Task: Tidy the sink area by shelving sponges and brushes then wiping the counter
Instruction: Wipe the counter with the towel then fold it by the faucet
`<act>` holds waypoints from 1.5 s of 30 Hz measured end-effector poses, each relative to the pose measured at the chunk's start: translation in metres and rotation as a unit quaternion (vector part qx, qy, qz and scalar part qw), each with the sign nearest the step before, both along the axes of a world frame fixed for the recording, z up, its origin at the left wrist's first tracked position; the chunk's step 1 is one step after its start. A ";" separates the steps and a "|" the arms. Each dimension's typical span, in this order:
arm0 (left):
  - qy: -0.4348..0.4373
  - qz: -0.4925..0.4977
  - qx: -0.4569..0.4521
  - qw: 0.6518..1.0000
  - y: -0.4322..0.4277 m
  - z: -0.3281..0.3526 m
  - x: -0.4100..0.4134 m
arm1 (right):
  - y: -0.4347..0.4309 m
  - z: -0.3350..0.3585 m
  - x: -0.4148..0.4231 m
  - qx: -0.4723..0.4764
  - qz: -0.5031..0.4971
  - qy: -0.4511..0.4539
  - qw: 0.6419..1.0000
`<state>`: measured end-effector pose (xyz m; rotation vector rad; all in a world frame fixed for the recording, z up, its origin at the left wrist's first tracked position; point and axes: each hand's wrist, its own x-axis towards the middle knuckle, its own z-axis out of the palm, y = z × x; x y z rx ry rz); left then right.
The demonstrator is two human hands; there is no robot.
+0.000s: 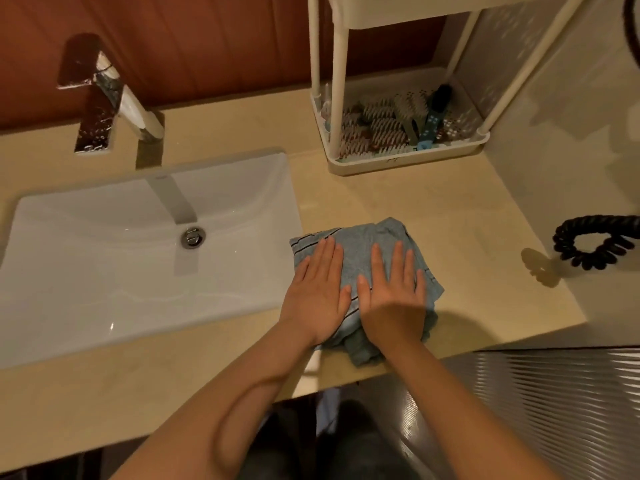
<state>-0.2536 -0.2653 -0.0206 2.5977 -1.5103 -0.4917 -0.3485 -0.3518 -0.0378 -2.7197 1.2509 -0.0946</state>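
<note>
Two bare forearms reach up from the bottom edge and come together over the counter [467,216]. The left hand [317,292] lies palm down with its fingers straight and close together, pointing away from the person; it grips nothing and presses flat on the near left part of the cloth [370,242]. The right hand [393,297] lies just beside it, also palm down, fingers straight and slightly spread, flat on the right half of the cloth. The two thumbs nearly meet in the middle.

The cloth is blue-grey with thin dark stripes, crumpled rather than neatly folded. It sits on the beige counter just right of the sink [104,271]. Its far part sticks out beyond the fingertips, and a bunched fold hangs near the counter's front edge, under the wrists. Its left corner lies close to the sink's right rim.

The sink is white and rectangular, with a metal drain [193,237] near its middle. Well to the right, a black coiled cord [595,242] rests by the wall.

Farther back, a white shelf rack [408,161] stands on the counter, well apart from the cloth. Its bottom tray holds several brushes [388,124] lying together, bristles up, with one dark-handled brush [437,98] among them. A chrome faucet [114,95] stands behind the sink against the brown wall [207,46].
</note>
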 end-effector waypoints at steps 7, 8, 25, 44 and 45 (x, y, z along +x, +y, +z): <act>-0.002 0.012 -0.041 0.999 0.056 -0.004 -0.027 | 0.051 0.013 -0.023 0.069 0.003 0.029 0.997; -0.010 0.016 -0.043 0.999 0.068 -0.004 -0.026 | 0.061 0.017 -0.024 0.082 0.009 0.033 0.996; 0.024 0.115 -0.062 0.991 0.202 0.007 0.022 | 0.116 0.056 0.014 0.141 0.404 0.073 0.901; -0.016 0.208 -0.087 0.974 0.364 -0.009 0.101 | 0.255 0.046 0.130 0.071 0.591 0.164 0.787; -0.021 0.213 -0.084 0.973 0.377 -0.009 0.108 | 0.265 0.044 0.137 0.062 0.603 0.163 0.779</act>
